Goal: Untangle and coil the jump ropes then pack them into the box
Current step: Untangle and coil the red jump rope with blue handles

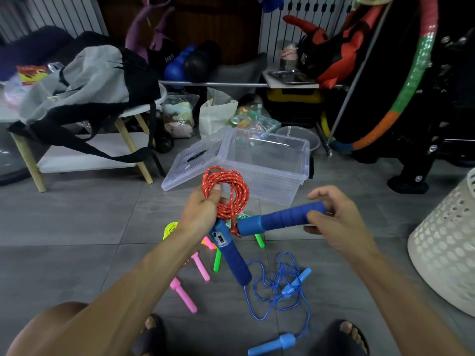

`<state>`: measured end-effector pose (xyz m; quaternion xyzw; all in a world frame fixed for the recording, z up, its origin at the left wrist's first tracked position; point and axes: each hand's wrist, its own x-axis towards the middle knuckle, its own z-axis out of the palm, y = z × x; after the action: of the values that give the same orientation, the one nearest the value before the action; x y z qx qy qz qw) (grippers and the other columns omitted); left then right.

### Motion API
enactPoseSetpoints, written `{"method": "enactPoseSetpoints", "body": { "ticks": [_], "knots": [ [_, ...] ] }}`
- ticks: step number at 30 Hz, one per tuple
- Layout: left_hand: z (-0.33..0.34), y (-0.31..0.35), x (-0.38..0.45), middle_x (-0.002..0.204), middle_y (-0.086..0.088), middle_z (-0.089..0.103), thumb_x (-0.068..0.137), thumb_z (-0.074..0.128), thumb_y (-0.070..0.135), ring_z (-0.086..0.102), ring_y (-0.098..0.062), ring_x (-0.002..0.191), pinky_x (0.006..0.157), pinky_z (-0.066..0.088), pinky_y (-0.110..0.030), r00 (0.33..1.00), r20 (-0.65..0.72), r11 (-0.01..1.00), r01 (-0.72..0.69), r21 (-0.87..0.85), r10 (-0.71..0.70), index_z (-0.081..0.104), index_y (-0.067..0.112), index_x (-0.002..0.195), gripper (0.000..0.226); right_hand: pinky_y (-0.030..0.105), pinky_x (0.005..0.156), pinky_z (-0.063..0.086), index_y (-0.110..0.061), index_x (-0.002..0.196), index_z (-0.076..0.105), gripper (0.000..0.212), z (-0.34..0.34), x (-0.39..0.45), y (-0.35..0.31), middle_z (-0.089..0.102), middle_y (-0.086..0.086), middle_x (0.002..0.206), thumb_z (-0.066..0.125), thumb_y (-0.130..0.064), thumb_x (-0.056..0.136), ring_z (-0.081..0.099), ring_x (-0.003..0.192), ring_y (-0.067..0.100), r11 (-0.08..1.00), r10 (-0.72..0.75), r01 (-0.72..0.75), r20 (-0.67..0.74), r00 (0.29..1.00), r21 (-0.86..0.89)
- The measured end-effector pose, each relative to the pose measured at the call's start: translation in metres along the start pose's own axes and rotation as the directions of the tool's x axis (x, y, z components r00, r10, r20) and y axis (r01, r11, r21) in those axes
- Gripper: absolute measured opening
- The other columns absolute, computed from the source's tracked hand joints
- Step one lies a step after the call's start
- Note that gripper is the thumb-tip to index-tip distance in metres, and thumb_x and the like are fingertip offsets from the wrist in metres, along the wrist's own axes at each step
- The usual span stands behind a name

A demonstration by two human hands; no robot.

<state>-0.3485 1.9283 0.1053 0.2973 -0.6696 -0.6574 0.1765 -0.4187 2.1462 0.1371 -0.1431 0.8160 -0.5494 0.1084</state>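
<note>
The left hand (203, 209) is closed around a coil of red braided rope (227, 194) flecked with white, its thumb pressed across the loops near their top. The coil hangs in rough rings just in front of the clear plastic box (288, 160), a rectangular, thin-walled tub that stands open on the grey tiled floor (77, 217). The box's transparent lid (195, 160) leans against the box's left side. Below the coil, one blue foam-covered handle (232, 258) with a small counter window points down and away from the box. The right hand (334, 222) pinches the far end of the second blue handle (282, 218), a ribbed foam cylinder lying nearly level, with thumb and curled fingers; the index finger is lifted free.

On the floor nearer the person than the box lie a thin, glossy blue plastic rope (277, 291) in loose tangles with light blue moulded handles (272, 344), plus pink handles (183, 295) and green handles (217, 259). A white perforated basket (447, 255) stands right of the box.
</note>
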Motion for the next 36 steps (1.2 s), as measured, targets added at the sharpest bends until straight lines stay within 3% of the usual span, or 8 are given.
{"method": "enactPoseSetpoints", "body": {
  "ticks": [3, 6, 11, 16, 21, 24, 29, 36],
  "knots": [
    [0.003, 0.004, -0.005, 0.072, -0.004, 0.06, 0.101, 0.04, 0.023, 0.061, -0.008, 0.044, 0.043, 0.048, -0.019, 0.999, 0.046, 1.0, -0.007, 0.009, 0.006, 0.051, 0.0, 0.105, 0.026, 0.035, 0.073, 0.053, -0.038, 0.087, 0.062, 0.035, -0.003, 0.002, 0.006, 0.067, -0.007, 0.081, 0.063, -0.012, 0.064, 0.063, 0.075, 0.017, 0.913, -0.098, 0.188, 0.252, 0.963, -0.362],
    [0.003, 0.005, -0.005, 0.075, -0.003, 0.061, 0.101, 0.042, 0.026, 0.066, -0.02, 0.062, 0.059, 0.056, -0.03, 0.998, 0.033, 0.997, -0.049, 0.052, 0.048, 0.052, 0.001, 0.106, 0.028, 0.028, 0.077, 0.048, -0.042, 0.113, 0.056, 0.053, 0.007, -0.004, 0.013, 0.06, -0.008, 0.101, 0.064, -0.017, 0.067, 0.06, 0.092, 0.015, 0.675, 0.193, 0.253, 0.496, 0.846, -0.693],
    [0.001, -0.001, -0.002, 0.078, 0.001, 0.063, 0.1, 0.043, 0.028, 0.062, -0.018, 0.074, 0.07, 0.054, -0.029, 0.994, 0.03, 0.967, -0.113, 0.229, 0.109, 0.054, 0.008, 0.104, 0.023, 0.034, 0.081, 0.041, -0.027, 0.109, 0.044, 0.04, 0.025, -0.01, 0.017, 0.054, -0.004, 0.098, 0.055, -0.019, 0.072, 0.059, 0.094, 0.023, 0.429, -0.087, 0.402, 0.406, 0.91, -0.809],
    [-0.009, -0.003, 0.006, 0.1, -0.01, 0.065, 0.099, 0.041, 0.034, 0.062, -0.026, 0.092, 0.08, 0.05, -0.035, 0.992, -0.071, 0.922, -0.074, 0.38, 0.109, 0.054, 0.007, 0.108, 0.031, 0.032, 0.061, 0.038, -0.03, 0.099, 0.046, 0.033, 0.01, -0.004, 0.014, 0.054, -0.009, 0.063, 0.063, -0.045, 0.076, 0.054, 0.064, 0.021, 0.752, -0.18, 0.291, 0.239, 0.954, -0.592],
    [-0.017, 0.001, 0.007, 0.07, -0.006, 0.059, 0.1, 0.042, 0.032, 0.06, -0.018, 0.057, 0.06, 0.052, -0.028, 0.989, -0.146, 0.984, 0.053, 0.167, -0.029, 0.054, 0.01, 0.1, 0.025, 0.039, 0.074, 0.043, -0.031, 0.106, 0.058, 0.027, -0.012, 0.004, 0.022, 0.056, -0.01, 0.067, 0.063, -0.045, 0.083, 0.06, 0.069, 0.025, 0.576, -0.397, 0.358, 0.132, 0.908, -0.735],
    [-0.019, 0.005, 0.009, 0.064, -0.007, 0.055, 0.099, 0.047, 0.029, 0.058, -0.017, 0.047, 0.048, 0.052, -0.026, 0.983, -0.135, 0.993, 0.117, -0.033, -0.121, 0.049, 0.012, 0.081, 0.024, 0.052, 0.087, 0.04, -0.018, 0.108, 0.052, 0.034, -0.022, 0.011, 0.032, 0.063, 0.002, 0.081, 0.069, -0.027, 0.08, 0.061, 0.083, 0.032, 0.503, -0.392, 0.137, -0.084, 0.916, -0.854],
    [-0.005, 0.006, -0.009, 0.044, -0.001, 0.055, 0.097, 0.051, 0.024, 0.054, -0.013, 0.035, 0.041, 0.049, -0.023, 0.977, 0.151, 0.988, 0.154, -0.03, -0.148, 0.048, 0.009, 0.075, 0.027, 0.032, 0.068, 0.041, -0.014, 0.111, 0.043, 0.024, -0.012, 0.017, 0.025, 0.056, 0.002, 0.09, 0.058, -0.018, 0.092, 0.055, 0.081, 0.024, 0.988, 0.015, -0.035, -0.136, 0.991, -0.149],
    [0.002, 0.017, -0.022, 0.052, -0.011, 0.054, 0.094, 0.05, 0.026, 0.052, -0.021, 0.039, 0.042, 0.044, -0.023, 0.919, 0.39, 0.975, 0.133, -0.178, -0.054, 0.05, 0.007, 0.073, 0.028, 0.027, 0.066, 0.04, -0.014, 0.104, 0.054, 0.013, 0.029, 0.009, 0.022, 0.058, 0.0, 0.077, 0.056, -0.008, 0.093, 0.054, 0.073, 0.013, 0.78, 0.289, -0.155, -0.129, 0.949, 0.607]
  ]
}}
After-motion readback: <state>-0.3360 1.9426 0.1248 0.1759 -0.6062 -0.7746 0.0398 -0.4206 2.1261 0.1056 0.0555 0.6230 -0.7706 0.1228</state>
